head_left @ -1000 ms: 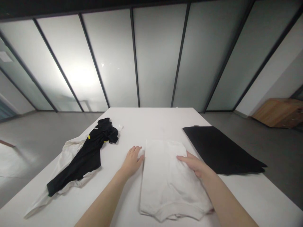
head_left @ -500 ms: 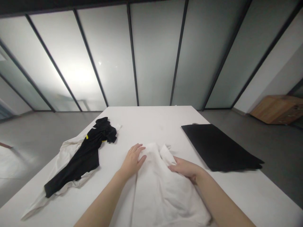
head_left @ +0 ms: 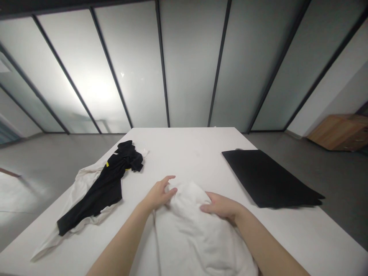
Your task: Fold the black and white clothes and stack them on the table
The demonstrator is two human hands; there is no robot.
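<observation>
A crumpled white garment (head_left: 198, 234) lies on the table in front of me, running off the lower edge of the view; its exact kind cannot be made out. At its far left corner is my left hand (head_left: 159, 193), thumb on top of the fabric and index finger stretched past it, with a fold of cloth caught between. My right hand (head_left: 222, 206) grips the far right part, thumb above and the other fingers hidden under the fabric. Between both hands the far edge is bunched and slightly raised.
On the left of the white table (head_left: 184, 147) lies a black garment (head_left: 97, 195) with yellow marks, over a white cloth (head_left: 83, 184). Flat black sheets (head_left: 270, 178) rest at the right edge. A wooden cabinet (head_left: 339, 132) stands on the floor beyond. Frosted panels close off the back.
The garment's far edge has been gathered into a rounder bunch, and the loose fold by my right hand has gone under. My left hand has shifted slightly left and closed on the fabric.
</observation>
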